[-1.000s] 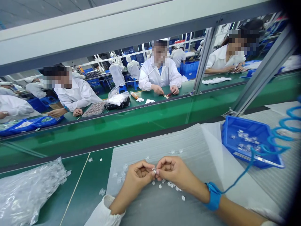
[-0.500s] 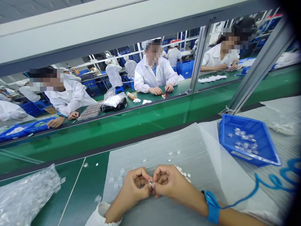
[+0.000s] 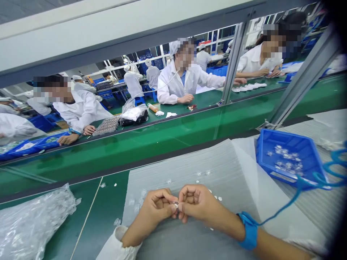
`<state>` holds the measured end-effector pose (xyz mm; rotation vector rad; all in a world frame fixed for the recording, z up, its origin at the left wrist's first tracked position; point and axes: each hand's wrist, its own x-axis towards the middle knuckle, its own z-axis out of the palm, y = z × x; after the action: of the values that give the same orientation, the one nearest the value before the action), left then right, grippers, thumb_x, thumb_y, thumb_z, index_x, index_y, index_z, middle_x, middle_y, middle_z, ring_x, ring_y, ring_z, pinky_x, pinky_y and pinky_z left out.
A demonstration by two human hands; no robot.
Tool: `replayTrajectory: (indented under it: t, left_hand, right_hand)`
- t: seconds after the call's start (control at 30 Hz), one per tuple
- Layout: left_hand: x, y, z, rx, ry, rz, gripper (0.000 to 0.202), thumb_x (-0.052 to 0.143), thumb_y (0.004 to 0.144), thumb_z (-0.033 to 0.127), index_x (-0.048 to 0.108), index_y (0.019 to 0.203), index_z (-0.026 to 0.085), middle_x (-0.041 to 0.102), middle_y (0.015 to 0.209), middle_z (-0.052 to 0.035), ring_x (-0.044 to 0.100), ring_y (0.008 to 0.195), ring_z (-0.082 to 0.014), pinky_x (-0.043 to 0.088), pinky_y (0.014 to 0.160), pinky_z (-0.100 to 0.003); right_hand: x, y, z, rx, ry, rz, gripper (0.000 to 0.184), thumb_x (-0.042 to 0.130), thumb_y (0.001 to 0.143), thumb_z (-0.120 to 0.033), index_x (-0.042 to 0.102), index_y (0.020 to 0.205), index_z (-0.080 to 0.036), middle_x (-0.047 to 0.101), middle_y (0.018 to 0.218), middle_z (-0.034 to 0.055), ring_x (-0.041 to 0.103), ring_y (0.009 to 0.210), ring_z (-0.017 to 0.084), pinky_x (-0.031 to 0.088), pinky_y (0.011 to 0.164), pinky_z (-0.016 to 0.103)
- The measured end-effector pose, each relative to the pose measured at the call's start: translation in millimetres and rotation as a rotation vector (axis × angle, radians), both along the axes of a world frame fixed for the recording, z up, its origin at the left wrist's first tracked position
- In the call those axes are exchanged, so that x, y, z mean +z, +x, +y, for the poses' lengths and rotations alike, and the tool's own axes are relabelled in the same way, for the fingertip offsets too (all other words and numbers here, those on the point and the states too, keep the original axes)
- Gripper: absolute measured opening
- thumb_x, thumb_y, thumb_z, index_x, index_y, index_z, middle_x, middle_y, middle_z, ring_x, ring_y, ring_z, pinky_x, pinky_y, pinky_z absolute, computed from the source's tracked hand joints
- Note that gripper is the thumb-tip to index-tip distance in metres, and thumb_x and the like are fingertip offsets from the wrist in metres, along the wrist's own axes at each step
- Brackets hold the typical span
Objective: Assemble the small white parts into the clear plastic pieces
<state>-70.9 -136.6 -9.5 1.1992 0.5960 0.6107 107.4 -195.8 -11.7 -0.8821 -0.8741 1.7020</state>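
My left hand [image 3: 155, 209] and my right hand [image 3: 196, 204] meet fingertip to fingertip low in the middle of the view. Both are curled and pinch one small clear-and-silver part [image 3: 176, 205] between them. They hover over a white foam sheet [image 3: 189, 166] on which several small clear and white pieces [image 3: 202, 174] lie scattered. A blue wrist strap [image 3: 249, 231] sits on my right wrist, its coiled blue cord [image 3: 320, 178] running off to the right.
A blue tray [image 3: 287, 159] with several small clear parts stands at the right. A clear plastic bag of parts [image 3: 29, 220] lies at the lower left. A green conveyor [image 3: 162, 139] runs across; beyond it several people in white coats work.
My hands have stayed pinched together on the small part, fingers shifting slightly. The view has swayed a little, and the coiled cord has swung near the blue tray. A person opposite has stretched an arm out.
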Motion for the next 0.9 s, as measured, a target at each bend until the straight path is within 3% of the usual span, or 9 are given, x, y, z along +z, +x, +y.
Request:
replayTrajectory:
  t: [0.23,0.47,0.67,0.9]
  left_hand:
    - [-0.7,5.4,-3.1,0.052,-0.011,-0.012,0.017,0.084,0.074,0.025,0.070,0.077,0.014,0.063,0.069,0.0008,0.065,0.057,-0.0106,0.048,0.055,-0.020]
    - [-8.2,7.6,-5.9,0.071,-0.037,0.032,0.023,0.085,0.071,0.021,0.063,0.071,0.014,0.066,0.066,-0.0005,0.066,0.056,-0.0125,0.049,0.053,-0.021]
    - [-6.1,7.1,-6.0,0.068,0.006,0.104,0.019,0.080,0.073,0.018,0.062,0.072,0.014,0.065,0.066,0.0004,0.066,0.057,-0.0122,0.050,0.055,-0.021]
    - [-1.6,8.5,-3.8,0.147,0.137,0.192,0.016,0.075,0.074,0.015,0.059,0.073,0.016,0.069,0.070,-0.0009,0.067,0.064,-0.0133,0.051,0.060,-0.022]
  right_hand:
    - [-7.3,-1.6,0.4,-0.040,-0.005,-0.049,0.016,0.075,0.073,-0.020,0.060,0.074,-0.015,0.072,0.062,0.0023,0.067,0.053,0.013,0.054,0.051,0.022]
    - [-15.8,-3.3,-1.5,-0.058,-0.047,-0.154,0.010,0.067,0.072,-0.012,0.058,0.073,-0.015,0.072,0.062,0.0010,0.068,0.055,0.013,0.052,0.053,0.021]
    - [-16.8,-6.0,-4.2,-0.087,-0.034,-0.223,0.009,0.063,0.074,-0.010,0.057,0.074,-0.017,0.071,0.062,-0.0001,0.068,0.056,0.014,0.051,0.055,0.022]
    - [-14.6,-1.3,-0.4,-0.077,0.069,-0.313,0.010,0.068,0.084,-0.023,0.061,0.082,-0.016,0.070,0.069,0.0028,0.068,0.064,0.015,0.053,0.061,0.026]
